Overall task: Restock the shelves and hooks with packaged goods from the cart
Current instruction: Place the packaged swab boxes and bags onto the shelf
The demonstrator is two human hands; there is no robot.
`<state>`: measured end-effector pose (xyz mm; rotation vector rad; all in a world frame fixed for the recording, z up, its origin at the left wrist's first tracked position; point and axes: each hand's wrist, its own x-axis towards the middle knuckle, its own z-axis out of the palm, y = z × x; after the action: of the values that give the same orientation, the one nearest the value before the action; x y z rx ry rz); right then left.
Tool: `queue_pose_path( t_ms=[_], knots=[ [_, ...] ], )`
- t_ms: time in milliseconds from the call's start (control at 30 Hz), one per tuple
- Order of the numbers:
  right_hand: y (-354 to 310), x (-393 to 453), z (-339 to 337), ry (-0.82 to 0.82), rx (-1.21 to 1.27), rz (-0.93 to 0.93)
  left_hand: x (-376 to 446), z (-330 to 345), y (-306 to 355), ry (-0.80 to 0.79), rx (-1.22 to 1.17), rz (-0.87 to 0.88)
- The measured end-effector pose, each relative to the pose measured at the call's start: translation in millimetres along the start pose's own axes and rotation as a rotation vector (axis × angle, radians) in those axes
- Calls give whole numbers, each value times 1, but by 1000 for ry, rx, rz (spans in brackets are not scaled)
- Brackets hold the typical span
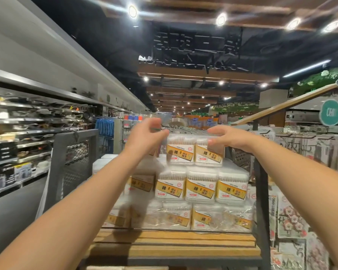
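Observation:
A top pack of two cotton swab boxes, white with yellow labels, sits on a stack of the same packs on a wooden shelf. My right hand grips the pack's upper right corner, with the thumb on the front and the fingers over the top. My left hand is blurred, its fingers curled at the pack's upper left corner. Both arms stretch forward at chest height.
A dark metal mesh frame stands left of the stack, and a dark upright post on its right. Shelves of kitchenware line the left aisle. Packaged floral goods hang on the right.

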<state>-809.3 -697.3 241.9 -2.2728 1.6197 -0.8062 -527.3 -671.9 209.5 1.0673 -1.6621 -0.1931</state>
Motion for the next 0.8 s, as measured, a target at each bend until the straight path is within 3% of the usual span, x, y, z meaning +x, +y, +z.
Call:
queue_pose_path(
  t_ms=[100, 200, 333, 800],
  knots=[
    [-9, 7, -2, -29, -101, -3, 5, -29, -13, 172, -28, 29],
    [-18, 14, -2, -126, -233, 24, 13, -38, -33, 22, -102, -207],
    [-23, 16, 3, -86, -280, -2, 11, -31, -55, -192, -95, -393],
    [-35, -8, 23, 92, -202, -17, 14, -38, -75, -305, -194, -336]
  ],
)
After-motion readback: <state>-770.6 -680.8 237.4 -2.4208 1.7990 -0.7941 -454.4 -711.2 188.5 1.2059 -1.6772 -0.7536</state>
